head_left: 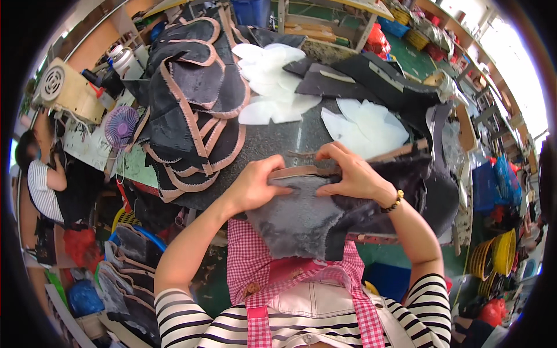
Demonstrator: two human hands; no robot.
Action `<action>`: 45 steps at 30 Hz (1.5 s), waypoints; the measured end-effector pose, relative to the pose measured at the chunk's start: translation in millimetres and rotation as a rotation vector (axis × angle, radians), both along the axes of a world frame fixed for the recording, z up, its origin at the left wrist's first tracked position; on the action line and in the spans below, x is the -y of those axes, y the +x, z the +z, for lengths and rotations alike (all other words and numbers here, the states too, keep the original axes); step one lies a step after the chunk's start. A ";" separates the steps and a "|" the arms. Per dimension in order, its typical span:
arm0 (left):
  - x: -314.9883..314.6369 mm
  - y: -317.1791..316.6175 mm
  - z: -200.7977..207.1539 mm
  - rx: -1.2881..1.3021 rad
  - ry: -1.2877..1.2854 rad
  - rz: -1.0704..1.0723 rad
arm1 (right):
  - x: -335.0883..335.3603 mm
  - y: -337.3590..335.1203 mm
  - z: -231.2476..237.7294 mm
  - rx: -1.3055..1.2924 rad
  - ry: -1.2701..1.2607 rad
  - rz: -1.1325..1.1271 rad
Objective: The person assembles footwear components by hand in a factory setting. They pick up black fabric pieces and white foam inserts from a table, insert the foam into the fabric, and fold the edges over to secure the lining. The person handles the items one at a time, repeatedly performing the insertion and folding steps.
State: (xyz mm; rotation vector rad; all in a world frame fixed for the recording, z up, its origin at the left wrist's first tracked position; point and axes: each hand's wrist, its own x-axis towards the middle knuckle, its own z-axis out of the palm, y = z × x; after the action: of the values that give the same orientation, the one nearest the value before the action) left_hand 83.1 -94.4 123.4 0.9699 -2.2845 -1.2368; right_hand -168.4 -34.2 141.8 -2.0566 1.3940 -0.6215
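Cluttered workshop benches surround a dark worktable (278, 142) where, seen from the head, the left hand (255, 185) and right hand (351, 174) both pinch the tan-edged top of a grey fleece piece (301, 223) hanging toward the lap.

Workshop interior. Landmark: the dark speckled worktable (272, 145) at centre. Beyond its far edge, a green floor (415, 58) and a wooden bench frame (325, 26). Right of the table, a long row of windows (510, 64) throws hard white daylight inward, with shelving and yellow baskets (499, 252) under it. Left of the table, a small purple fan (120, 126), a beige box with a round grille (64, 87), and a seated person in a striped top (40, 185). Near the table's left foot, blue and yellow tubs (130, 223).
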 end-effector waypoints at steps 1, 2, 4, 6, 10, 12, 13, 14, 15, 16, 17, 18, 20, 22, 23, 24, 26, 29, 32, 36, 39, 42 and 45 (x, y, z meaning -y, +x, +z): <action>-17.1 6.6 4.7 -0.048 -0.010 0.076 | -11.2 -5.8 -3.7 -0.028 -0.120 0.025; -32.7 9.1 4.2 -0.090 -0.015 0.101 | -20.1 -6.4 -9.3 -0.072 -0.204 0.025; -58.8 10.5 4.5 -0.183 -0.032 0.165 | -32.1 -6.9 -13.7 -0.172 -0.376 0.035; -70.4 14.5 4.3 -0.105 0.048 0.171 | -39.3 -1.3 -11.7 -0.188 -0.343 0.045; -79.8 19.9 -4.2 -0.154 0.159 0.248 | -44.2 18.2 9.0 -0.319 -0.130 0.204; -82.9 25.8 -9.6 -0.194 0.262 0.302 | -31.9 19.7 1.9 -0.362 -0.181 0.318; -86.7 31.1 -14.9 -0.231 0.320 0.344 | -17.3 21.2 2.8 -0.392 0.016 0.376; -89.6 32.9 -20.4 -0.271 0.382 0.365 | -7.7 18.3 -8.4 -0.396 0.136 0.350; -93.3 36.0 -26.1 -0.254 0.421 0.378 | -3.2 16.9 -12.6 -0.430 0.174 0.323; -98.9 42.6 -31.8 -0.231 0.458 0.408 | 2.8 21.9 -16.8 -0.456 0.209 0.312; -103.0 50.0 -36.2 -0.209 0.492 0.442 | 9.0 29.4 -17.4 -0.488 0.237 0.334; -104.6 55.6 -39.6 -0.220 0.562 0.401 | 14.2 36.8 -14.5 -0.520 0.265 0.354; -102.1 61.0 -39.1 -0.261 0.691 0.316 | 16.7 46.5 -11.3 -0.581 0.264 0.388; -86.6 63.6 -31.5 -0.008 0.553 0.171 | 15.9 53.4 -10.9 -0.630 0.211 0.421; -72.8 54.6 -17.6 0.147 0.433 0.079 | 16.1 53.5 -10.3 -0.641 0.231 0.416; -60.1 43.4 -1.7 0.304 0.311 -0.004 | 16.8 53.8 -9.5 -0.648 0.249 0.420; -44.4 19.4 7.3 0.347 0.268 -0.041 | 14.5 56.4 -5.1 -0.667 0.239 0.422; -42.4 -2.0 -19.1 0.264 0.132 -0.022 | 7.5 51.1 -8.0 -0.665 0.215 0.425; -59.5 -4.0 -25.1 0.069 0.016 0.073 | 9.5 32.2 6.3 -0.453 0.329 0.544; -80.2 -0.5 -14.2 0.019 0.036 0.115 | 31.6 17.6 8.6 -0.353 0.662 0.679; -82.4 11.6 -27.4 0.024 0.008 0.148 | 29.7 28.4 9.7 -0.720 0.444 0.336; -84.5 18.8 -26.9 0.061 0.269 0.147 | 24.1 33.4 -3.7 -0.845 0.288 0.293; -71.9 21.3 -30.0 0.076 0.365 0.063 | 32.0 36.1 -5.8 -0.879 0.281 0.289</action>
State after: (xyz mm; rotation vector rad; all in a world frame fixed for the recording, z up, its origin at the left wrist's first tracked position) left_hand 104.3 -22.5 93.4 1.2198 -2.1035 -1.6518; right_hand -132.3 -66.1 135.9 -2.3124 1.4414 0.6527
